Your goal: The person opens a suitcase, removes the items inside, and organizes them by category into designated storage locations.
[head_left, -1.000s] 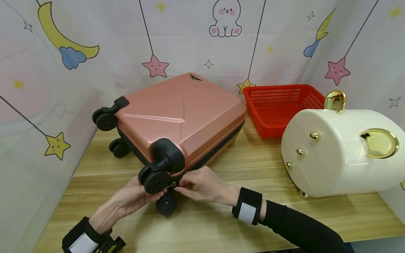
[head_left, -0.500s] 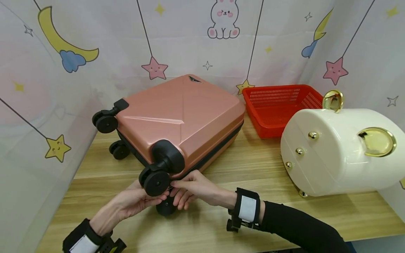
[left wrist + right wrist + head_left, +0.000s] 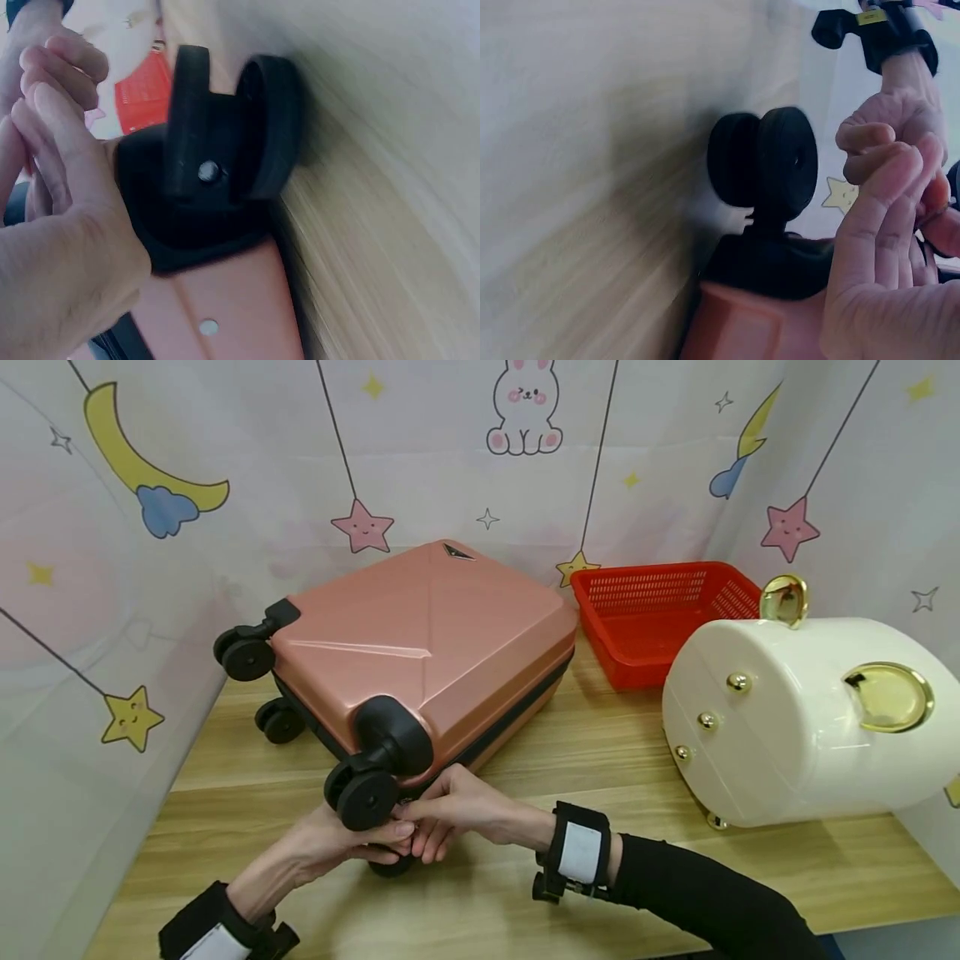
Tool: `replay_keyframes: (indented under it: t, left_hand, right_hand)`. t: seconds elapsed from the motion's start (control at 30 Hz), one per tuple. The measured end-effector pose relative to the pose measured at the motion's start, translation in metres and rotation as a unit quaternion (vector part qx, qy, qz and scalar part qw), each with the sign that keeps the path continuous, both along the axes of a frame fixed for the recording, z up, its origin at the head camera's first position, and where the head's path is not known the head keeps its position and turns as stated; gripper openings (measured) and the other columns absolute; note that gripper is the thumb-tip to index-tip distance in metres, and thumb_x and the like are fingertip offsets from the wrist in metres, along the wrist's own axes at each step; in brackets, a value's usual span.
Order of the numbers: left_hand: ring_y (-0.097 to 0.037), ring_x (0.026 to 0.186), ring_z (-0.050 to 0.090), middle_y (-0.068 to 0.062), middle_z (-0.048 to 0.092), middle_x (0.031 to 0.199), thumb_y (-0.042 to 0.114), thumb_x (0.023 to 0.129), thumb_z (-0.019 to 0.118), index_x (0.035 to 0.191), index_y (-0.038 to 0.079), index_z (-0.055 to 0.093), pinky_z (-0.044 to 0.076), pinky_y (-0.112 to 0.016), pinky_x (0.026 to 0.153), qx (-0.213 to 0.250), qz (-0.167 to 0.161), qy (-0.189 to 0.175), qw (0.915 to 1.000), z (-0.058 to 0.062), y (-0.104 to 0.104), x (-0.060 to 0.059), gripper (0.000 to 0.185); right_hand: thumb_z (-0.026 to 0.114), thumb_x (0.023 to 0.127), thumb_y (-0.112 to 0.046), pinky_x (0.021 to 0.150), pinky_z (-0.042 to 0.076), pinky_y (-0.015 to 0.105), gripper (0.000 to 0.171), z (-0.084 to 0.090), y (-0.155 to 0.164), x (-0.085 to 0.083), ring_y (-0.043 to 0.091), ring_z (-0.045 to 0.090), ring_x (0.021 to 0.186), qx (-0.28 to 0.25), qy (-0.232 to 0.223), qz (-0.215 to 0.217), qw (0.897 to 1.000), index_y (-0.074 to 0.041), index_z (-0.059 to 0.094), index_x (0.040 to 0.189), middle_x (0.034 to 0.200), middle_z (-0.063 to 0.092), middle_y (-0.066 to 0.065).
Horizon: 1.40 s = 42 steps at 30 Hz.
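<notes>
Pale cartoon-print fabric [image 3: 420,460] backs a wooden table [image 3: 600,760]. Left of centre lies a pink suitcase [image 3: 442,627]; at its near corner, beside black wheels [image 3: 367,800], the left hand [image 3: 330,845] and right hand [image 3: 465,810] meet, fingertips close together, though whether either grips anything I cannot tell. Rightward sit a red basket [image 3: 618,667] and a white, gold-trimmed box [image 3: 795,735].

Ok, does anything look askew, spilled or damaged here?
Nothing stands out. The suitcase lies on its broad side without visible damage, the basket and white box sit on the table, and no spill shows. Anything between the left hand and right hand is hidden.
</notes>
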<state>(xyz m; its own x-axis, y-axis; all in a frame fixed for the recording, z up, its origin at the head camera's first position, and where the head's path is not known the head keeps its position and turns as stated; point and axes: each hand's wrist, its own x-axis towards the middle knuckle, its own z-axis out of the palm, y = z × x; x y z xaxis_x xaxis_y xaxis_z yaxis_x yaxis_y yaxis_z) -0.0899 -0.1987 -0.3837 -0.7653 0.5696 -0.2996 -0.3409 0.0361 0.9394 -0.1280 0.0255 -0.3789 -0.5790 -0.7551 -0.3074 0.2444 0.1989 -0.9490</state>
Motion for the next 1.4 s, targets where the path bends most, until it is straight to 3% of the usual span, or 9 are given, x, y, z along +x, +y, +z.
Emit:
replay_keyframes:
  t: [0.13, 0.2, 0.4, 0.53, 0.6, 0.77, 1.07, 1.13, 1.4]
  left_hand:
    - [-0.014, 0.092, 0.074, -0.003, 0.074, 0.102, 0.014, 0.090, 0.075, 0.116, -0.002, 0.065, 0.062, -0.038, 0.081, -0.050, -0.007, 0.102, 0.9935, 0.000, -0.004, -0.004, 0.032]
    - [-0.013, 0.089, 0.074, -0.007, 0.074, 0.100, 0.012, 0.086, 0.079, 0.118, -0.003, 0.062, 0.062, -0.036, 0.079, -0.080, -0.012, 0.192, 0.9781, -0.002, -0.008, -0.006, 0.039]
    - [-0.006, 0.086, 0.070, 0.006, 0.074, 0.096, 0.020, 0.078, 0.087, 0.113, 0.021, 0.065, 0.056, -0.026, 0.079, -0.195, 0.045, 0.400, 0.8945, -0.003, -0.013, -0.002, 0.041]
    - [0.003, 0.082, 0.066, 0.014, 0.073, 0.090, 0.024, 0.073, 0.089, 0.107, 0.027, 0.070, 0.054, -0.021, 0.071, -0.262, 0.127, 0.486, 0.8243, -0.004, -0.011, 0.005, 0.040]
    - [0.003, 0.078, 0.066, 0.012, 0.074, 0.086, 0.022, 0.072, 0.088, 0.107, 0.024, 0.070, 0.054, -0.019, 0.066, -0.277, 0.168, 0.489, 0.8097, -0.002, -0.010, 0.009, 0.040]
    - [0.004, 0.073, 0.064, 0.007, 0.073, 0.084, 0.020, 0.076, 0.086, 0.113, 0.018, 0.066, 0.055, -0.021, 0.059, -0.314, 0.219, 0.456, 0.8035, 0.015, -0.001, 0.017, 0.042]
    - [-0.010, 0.068, 0.058, 0.002, 0.067, 0.080, 0.049, 0.076, 0.084, 0.106, 0.015, 0.067, 0.042, -0.031, 0.054, -0.464, 0.239, 0.481, 0.7043, 0.039, 0.016, 0.019, 0.047]
    - [-0.014, 0.078, 0.059, 0.000, 0.066, 0.091, 0.048, 0.076, 0.084, 0.101, 0.015, 0.068, 0.045, -0.037, 0.058, -0.464, 0.240, 0.485, 0.7010, 0.039, 0.016, 0.018, 0.044]
    - [-0.014, 0.109, 0.045, 0.007, 0.059, 0.100, 0.038, 0.074, 0.087, 0.090, 0.022, 0.065, 0.042, -0.042, 0.082, -0.413, 0.215, 0.505, 0.7267, 0.035, 0.010, 0.011, 0.031]
  right_hand:
    - [0.060, 0.099, -0.012, 0.053, 0.057, 0.027, 0.027, -0.001, 0.004, -0.006, 0.008, 0.066, 0.053, 0.022, 0.129, 0.052, 0.990, 0.011, 0.073, 0.091, 0.066, 0.072, 0.013]
    - [0.058, 0.101, -0.013, 0.052, 0.055, 0.023, 0.028, 0.000, 0.007, -0.007, 0.004, 0.063, 0.051, 0.049, 0.237, 0.073, 0.967, 0.007, 0.073, 0.087, 0.066, 0.072, 0.012]
    - [0.057, 0.103, -0.024, 0.046, 0.030, 0.009, 0.032, 0.001, 0.014, -0.007, -0.013, 0.039, 0.045, 0.123, 0.516, 0.066, 0.845, -0.010, 0.071, 0.077, 0.054, 0.059, -0.008]
    - [0.059, 0.102, -0.026, 0.044, 0.021, 0.009, 0.033, -0.002, 0.014, -0.009, -0.012, 0.028, 0.044, 0.123, 0.580, 0.062, 0.803, -0.015, 0.067, 0.072, 0.052, 0.043, -0.013]
    - [0.059, 0.102, -0.027, 0.045, 0.018, 0.010, 0.034, -0.003, 0.014, -0.010, -0.011, 0.024, 0.045, 0.121, 0.599, 0.060, 0.789, -0.017, 0.065, 0.070, 0.052, 0.036, -0.014]
    - [0.060, 0.101, -0.029, 0.045, 0.016, 0.010, 0.037, -0.005, 0.015, -0.012, -0.010, 0.023, 0.045, 0.118, 0.616, 0.067, 0.776, -0.019, 0.058, 0.065, 0.053, 0.031, -0.015]
    - [0.061, 0.101, -0.029, 0.045, 0.013, 0.009, 0.036, -0.006, 0.014, -0.015, -0.009, 0.025, 0.044, 0.111, 0.666, 0.082, 0.733, -0.022, 0.059, 0.066, 0.052, 0.033, -0.016]
    - [0.061, 0.100, -0.029, 0.044, 0.013, 0.010, 0.036, -0.007, 0.013, -0.016, -0.009, 0.027, 0.044, 0.111, 0.675, 0.080, 0.725, -0.022, 0.059, 0.065, 0.052, 0.034, -0.016]
    - [0.062, 0.098, -0.030, 0.044, 0.011, 0.014, 0.041, -0.010, 0.016, -0.018, -0.005, 0.034, 0.043, 0.118, 0.744, 0.059, 0.655, -0.024, 0.054, 0.059, 0.048, 0.040, -0.015]
